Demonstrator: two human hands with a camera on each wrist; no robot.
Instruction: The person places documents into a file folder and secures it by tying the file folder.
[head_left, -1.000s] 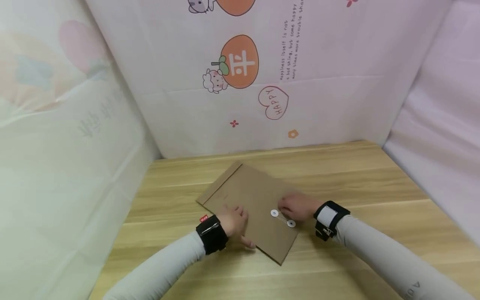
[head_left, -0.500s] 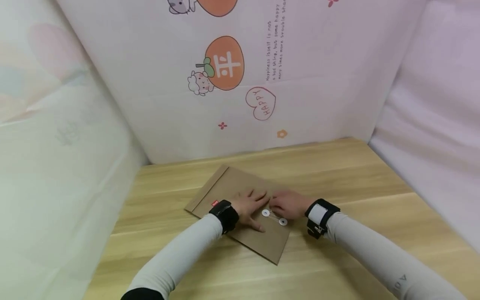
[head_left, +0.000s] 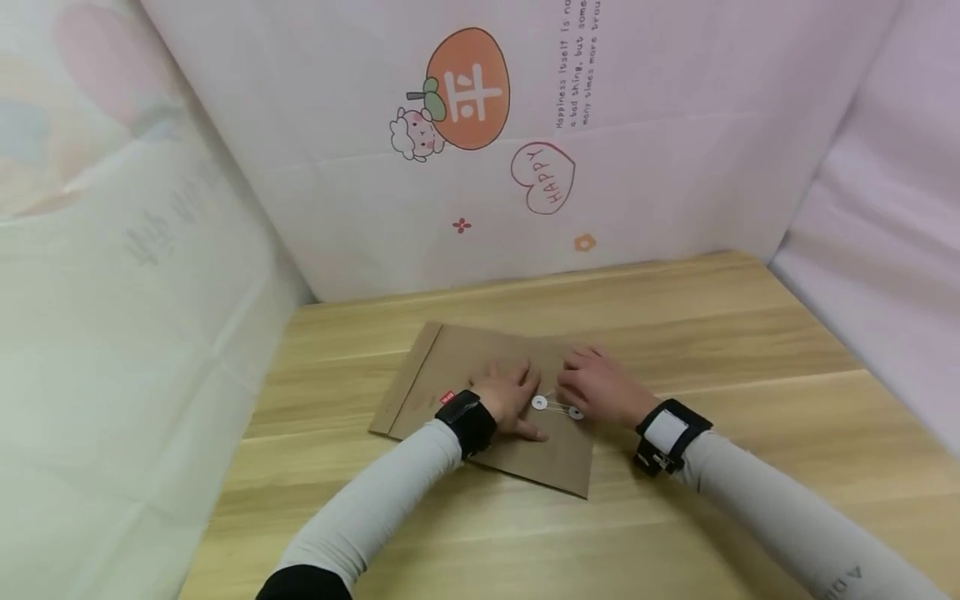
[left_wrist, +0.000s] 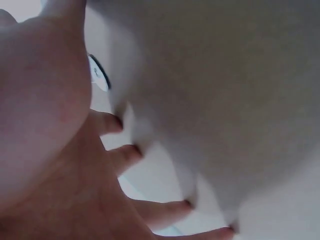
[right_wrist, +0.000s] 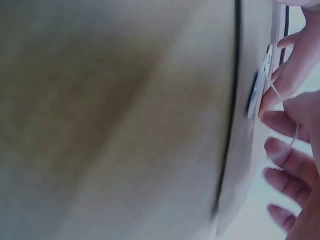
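Note:
A brown kraft-paper document envelope (head_left: 468, 346) lies flat on the table, turned at an angle. Two white button discs sit on it, a left disc (head_left: 539, 402) and a right disc (head_left: 576, 412), with thin string between them. My left hand (head_left: 506, 398) rests on the envelope left of the discs, fingers spread and fingertips (left_wrist: 187, 204) touching the paper. Beside the discs, my right hand (head_left: 603, 387) pinches the white string (right_wrist: 275, 87) between thumb and index finger, its other fingers curled. The string runs from a disc to those fingers.
The wooden table (head_left: 712, 333) extends around the envelope. A printed white cloth (head_left: 337, 208) hangs behind it, with more cloth along the left and right sides. Black straps circle both wrists.
My left hand has moved from the envelope's near edge onto its middle, fingers spread. My right hand has shifted around the discs with the string. The envelope has turned slightly.

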